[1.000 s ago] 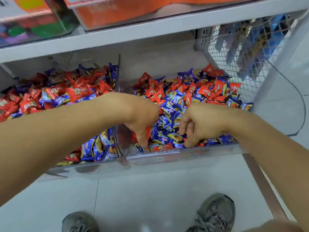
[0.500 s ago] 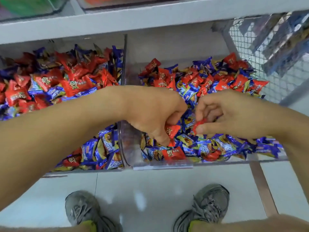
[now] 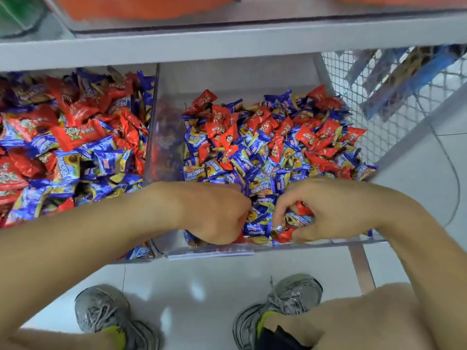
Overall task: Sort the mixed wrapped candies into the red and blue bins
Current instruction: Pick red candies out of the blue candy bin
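candies (image 3: 255, 147): red, blue-yellow | shoes (image 3: 106, 311): grey, perhaps yellow-lined

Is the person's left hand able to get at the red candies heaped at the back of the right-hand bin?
Probably yes: the left hand is already inside that bin, and the red candies lie uncovered on top, nothing between.

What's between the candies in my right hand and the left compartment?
The clear divider wall separates the two compartments, and your left hand and forearm lie across the way. The right hand grips its candies in the right compartment.

Blue candy wrappers (image 3: 249, 157) seem to read "Alpenliebe"; red wrappers' (image 3: 78, 133) print illegible
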`<state>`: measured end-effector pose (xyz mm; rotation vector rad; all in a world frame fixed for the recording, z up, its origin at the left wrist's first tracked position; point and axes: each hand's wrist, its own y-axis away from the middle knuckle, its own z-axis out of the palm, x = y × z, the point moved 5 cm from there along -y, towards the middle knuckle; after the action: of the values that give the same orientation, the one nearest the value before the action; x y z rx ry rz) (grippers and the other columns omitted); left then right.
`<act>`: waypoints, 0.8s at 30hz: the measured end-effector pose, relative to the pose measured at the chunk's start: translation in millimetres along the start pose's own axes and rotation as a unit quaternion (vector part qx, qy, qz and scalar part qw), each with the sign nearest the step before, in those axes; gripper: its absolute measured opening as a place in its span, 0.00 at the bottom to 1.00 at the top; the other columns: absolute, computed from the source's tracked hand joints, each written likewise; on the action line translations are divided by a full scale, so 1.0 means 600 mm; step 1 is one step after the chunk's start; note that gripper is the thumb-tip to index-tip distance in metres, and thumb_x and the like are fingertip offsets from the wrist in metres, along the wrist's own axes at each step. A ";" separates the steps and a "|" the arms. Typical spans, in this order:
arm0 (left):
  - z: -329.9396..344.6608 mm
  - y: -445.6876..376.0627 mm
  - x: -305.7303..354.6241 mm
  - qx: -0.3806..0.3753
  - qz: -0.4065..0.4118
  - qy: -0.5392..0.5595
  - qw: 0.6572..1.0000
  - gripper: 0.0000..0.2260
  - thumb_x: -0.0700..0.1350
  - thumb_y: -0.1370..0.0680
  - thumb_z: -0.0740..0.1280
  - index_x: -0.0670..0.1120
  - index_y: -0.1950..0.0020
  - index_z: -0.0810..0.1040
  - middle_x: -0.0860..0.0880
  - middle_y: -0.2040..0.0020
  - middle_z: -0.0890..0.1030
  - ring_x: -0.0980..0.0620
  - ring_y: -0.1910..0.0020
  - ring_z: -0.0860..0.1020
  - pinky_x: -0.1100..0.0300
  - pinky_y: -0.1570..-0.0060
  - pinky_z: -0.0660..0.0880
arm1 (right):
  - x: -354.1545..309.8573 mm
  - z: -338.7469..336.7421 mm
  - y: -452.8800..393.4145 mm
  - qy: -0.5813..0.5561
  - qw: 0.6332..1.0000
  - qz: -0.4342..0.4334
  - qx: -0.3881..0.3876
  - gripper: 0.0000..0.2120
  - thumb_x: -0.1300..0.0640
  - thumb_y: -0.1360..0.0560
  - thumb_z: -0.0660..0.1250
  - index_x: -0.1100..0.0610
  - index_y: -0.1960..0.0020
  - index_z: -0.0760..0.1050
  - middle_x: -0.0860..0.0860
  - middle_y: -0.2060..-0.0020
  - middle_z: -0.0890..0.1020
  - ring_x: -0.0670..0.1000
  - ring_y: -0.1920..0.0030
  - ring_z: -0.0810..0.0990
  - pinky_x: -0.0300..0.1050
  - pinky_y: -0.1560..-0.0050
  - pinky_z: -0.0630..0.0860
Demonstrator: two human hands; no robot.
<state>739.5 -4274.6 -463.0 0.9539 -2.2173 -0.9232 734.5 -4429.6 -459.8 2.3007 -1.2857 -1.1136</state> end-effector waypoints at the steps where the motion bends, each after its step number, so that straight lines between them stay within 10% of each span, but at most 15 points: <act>1: -0.006 0.003 0.004 -0.001 0.004 0.015 1.000 0.11 0.46 0.20 0.59 0.44 0.42 0.76 0.46 0.44 0.74 0.47 0.48 0.75 0.50 0.46 0.74 | -0.001 0.002 -0.005 0.015 1.000 0.010 0.006 0.12 0.46 0.29 0.75 0.37 0.47 0.79 0.46 0.57 0.77 0.42 0.60 0.74 0.46 0.55 0.75; 7: -0.011 0.004 -0.004 0.029 0.041 0.028 0.998 0.13 0.53 0.25 0.72 0.51 0.44 0.78 0.54 0.52 0.76 0.52 0.50 0.76 0.56 0.49 0.76 | 0.000 0.018 -0.024 0.021 1.000 0.012 0.018 0.06 0.43 0.28 0.73 0.41 0.52 0.82 0.43 0.63 0.81 0.41 0.60 0.76 0.55 0.55 0.79; 16: -0.026 0.029 -0.027 0.118 0.049 0.099 0.987 0.07 0.51 0.24 0.71 0.53 0.48 0.82 0.57 0.56 0.81 0.60 0.59 0.78 0.65 0.55 0.75 | -0.003 -0.019 0.007 -0.177 0.971 -0.046 0.151 0.02 0.50 0.23 0.71 0.47 0.52 0.81 0.35 0.66 0.78 0.39 0.65 0.75 0.35 0.61 0.71; 24: -0.061 0.144 -0.028 0.417 0.079 0.267 0.865 0.04 0.47 0.21 0.67 0.53 0.47 0.74 0.53 0.64 0.77 0.54 0.65 0.76 0.61 0.65 0.72 | -0.064 -0.042 -0.006 -0.393 0.898 -0.053 0.191 0.04 0.56 0.19 0.64 0.57 0.50 0.73 0.50 0.70 0.78 0.50 0.69 0.76 0.43 0.65 0.74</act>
<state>740.5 -4230.9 -378.4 1.1686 -2.1152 0.4261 743.2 -4399.4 -426.5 2.2599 -1.7886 -2.1397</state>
